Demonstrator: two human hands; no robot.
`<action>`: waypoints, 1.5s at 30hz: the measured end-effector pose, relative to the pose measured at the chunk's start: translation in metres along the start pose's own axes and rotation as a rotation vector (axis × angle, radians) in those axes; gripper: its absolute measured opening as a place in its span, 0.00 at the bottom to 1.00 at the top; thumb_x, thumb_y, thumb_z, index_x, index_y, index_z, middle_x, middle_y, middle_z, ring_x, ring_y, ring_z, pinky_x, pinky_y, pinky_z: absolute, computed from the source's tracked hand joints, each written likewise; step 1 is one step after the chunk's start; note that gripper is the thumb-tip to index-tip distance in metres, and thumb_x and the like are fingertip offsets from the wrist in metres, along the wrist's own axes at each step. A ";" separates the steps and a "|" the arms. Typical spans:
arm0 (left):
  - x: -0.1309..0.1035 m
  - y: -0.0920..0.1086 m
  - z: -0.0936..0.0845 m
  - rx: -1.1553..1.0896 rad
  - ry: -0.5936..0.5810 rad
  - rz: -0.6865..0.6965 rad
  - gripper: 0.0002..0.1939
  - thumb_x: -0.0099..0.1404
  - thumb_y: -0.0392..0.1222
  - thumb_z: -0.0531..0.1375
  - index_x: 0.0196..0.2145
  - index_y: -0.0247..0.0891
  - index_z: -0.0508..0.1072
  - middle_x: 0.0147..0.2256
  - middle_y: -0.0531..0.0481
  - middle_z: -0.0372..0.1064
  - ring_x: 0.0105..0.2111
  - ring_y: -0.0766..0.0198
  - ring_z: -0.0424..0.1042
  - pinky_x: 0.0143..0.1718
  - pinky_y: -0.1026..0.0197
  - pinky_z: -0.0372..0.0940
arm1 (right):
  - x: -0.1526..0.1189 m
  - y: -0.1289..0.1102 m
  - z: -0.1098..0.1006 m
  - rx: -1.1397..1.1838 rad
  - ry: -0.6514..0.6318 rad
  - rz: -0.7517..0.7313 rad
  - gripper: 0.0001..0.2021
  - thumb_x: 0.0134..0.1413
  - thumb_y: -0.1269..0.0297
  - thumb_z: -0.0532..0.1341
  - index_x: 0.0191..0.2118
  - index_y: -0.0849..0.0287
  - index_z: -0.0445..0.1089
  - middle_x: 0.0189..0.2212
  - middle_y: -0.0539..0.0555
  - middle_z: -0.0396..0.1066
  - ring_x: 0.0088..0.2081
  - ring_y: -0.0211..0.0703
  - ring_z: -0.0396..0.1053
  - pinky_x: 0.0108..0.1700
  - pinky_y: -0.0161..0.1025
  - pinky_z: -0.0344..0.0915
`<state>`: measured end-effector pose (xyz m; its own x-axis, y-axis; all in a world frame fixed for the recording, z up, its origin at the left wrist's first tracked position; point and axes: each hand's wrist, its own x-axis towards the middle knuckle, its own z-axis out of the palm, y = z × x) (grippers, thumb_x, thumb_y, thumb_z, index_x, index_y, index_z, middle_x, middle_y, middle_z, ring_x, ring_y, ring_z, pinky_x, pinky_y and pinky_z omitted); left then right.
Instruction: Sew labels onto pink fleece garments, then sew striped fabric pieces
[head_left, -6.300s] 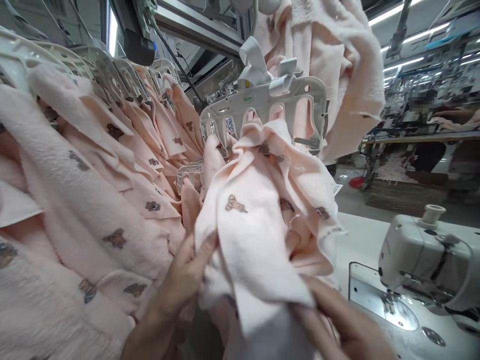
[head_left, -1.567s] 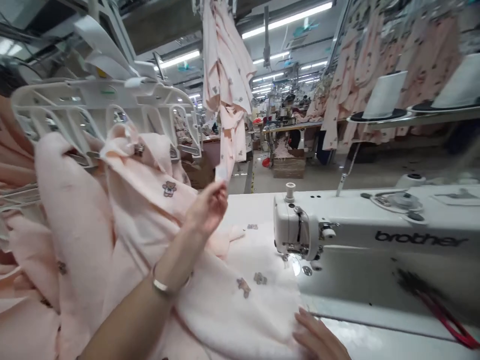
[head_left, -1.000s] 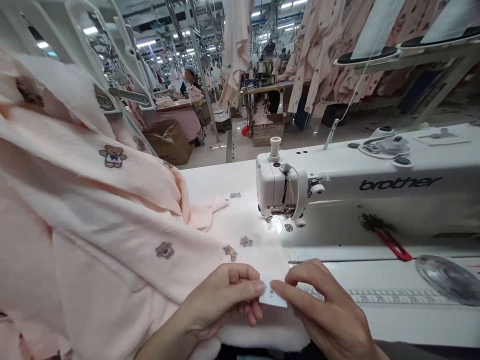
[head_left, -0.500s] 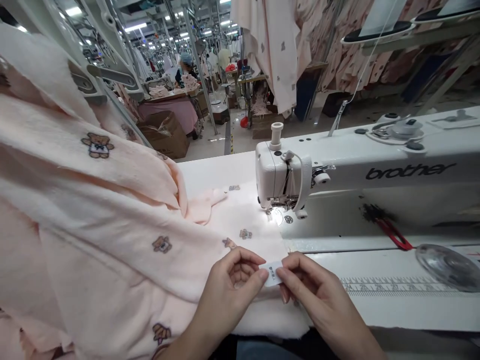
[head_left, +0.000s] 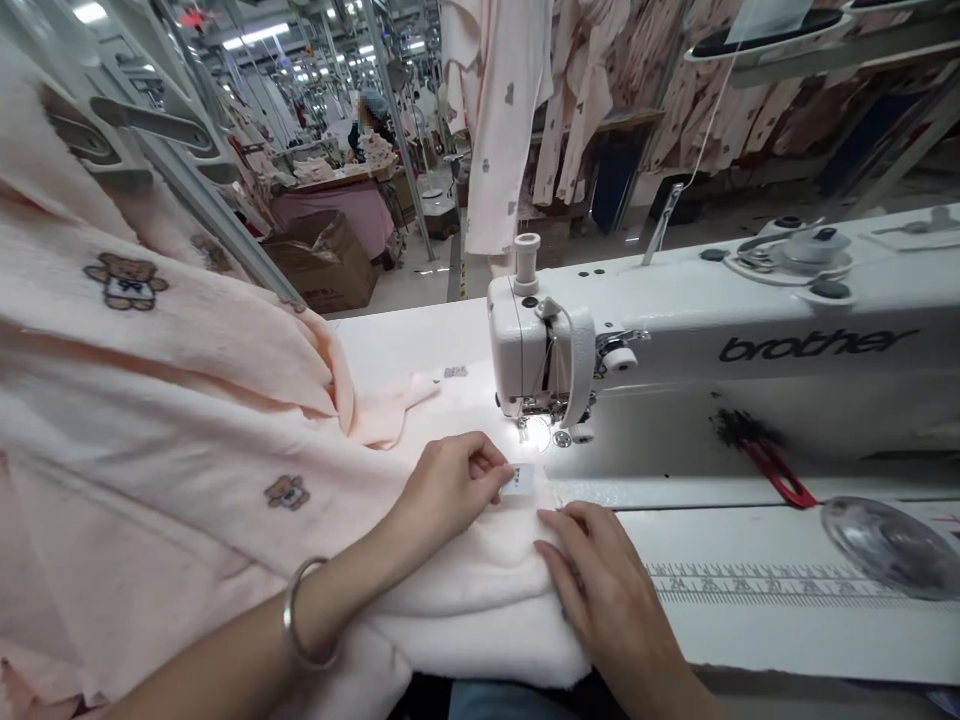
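Observation:
Between thumb and fingertips, my left hand [head_left: 457,480] pinches a small white fabric label [head_left: 519,480] with dark print. The label lies over the pale pink fleece fabric [head_left: 420,590], close to its right edge and just in front of the presser foot. My right hand [head_left: 600,570] is closed on that edge of the fleece, its thumb and index finger on top and other fingers partly hidden. Bear motifs dot the fleece, which is heaped up on the left. The lit needle area of the white sewing machine [head_left: 525,350] is just beyond both hands.
Red-handled thread snips [head_left: 780,475] lie under the machine arm, beside a clear oval disc [head_left: 889,545]. A printed ruler [head_left: 720,583] runs along the table's front. Behind are a cardboard box [head_left: 322,265], hanging pink garments [head_left: 495,130] and a seated person [head_left: 371,120].
Both hands held the label in front of the machine. My left hand has carried it forward to the fabric's edge near the presser foot. My right hand has let go and taken the fleece edge.

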<state>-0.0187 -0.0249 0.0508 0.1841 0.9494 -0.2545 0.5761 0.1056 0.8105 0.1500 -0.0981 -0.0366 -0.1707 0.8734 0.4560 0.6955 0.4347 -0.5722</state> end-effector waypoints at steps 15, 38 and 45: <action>0.017 -0.026 0.037 -0.122 -0.020 -0.154 0.09 0.59 0.44 0.58 0.27 0.36 0.68 0.19 0.52 0.68 0.22 0.66 0.69 0.27 0.65 0.63 | 0.000 0.010 0.007 -0.063 -0.065 0.086 0.17 0.61 0.63 0.53 0.54 0.61 0.57 0.41 0.59 0.60 0.42 0.48 0.60 0.42 0.46 0.64; 0.017 -0.028 0.039 0.003 -0.005 -0.075 0.08 0.59 0.44 0.57 0.27 0.37 0.68 0.19 0.54 0.68 0.22 0.66 0.70 0.27 0.66 0.62 | 0.003 0.010 0.004 -0.064 -0.085 0.031 0.17 0.60 0.67 0.54 0.54 0.61 0.60 0.40 0.59 0.56 0.38 0.45 0.57 0.37 0.45 0.65; 0.017 -0.029 0.041 0.004 -0.002 -0.073 0.07 0.59 0.43 0.56 0.27 0.37 0.67 0.19 0.54 0.67 0.22 0.65 0.70 0.27 0.65 0.62 | 0.003 0.010 0.005 -0.070 -0.085 0.035 0.17 0.60 0.66 0.54 0.54 0.61 0.61 0.40 0.59 0.56 0.38 0.45 0.57 0.37 0.45 0.65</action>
<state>0.0001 -0.0240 0.0018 0.1434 0.9386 -0.3138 0.5915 0.1729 0.7876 0.1532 -0.0900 -0.0441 -0.2021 0.9044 0.3758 0.7484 0.3901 -0.5364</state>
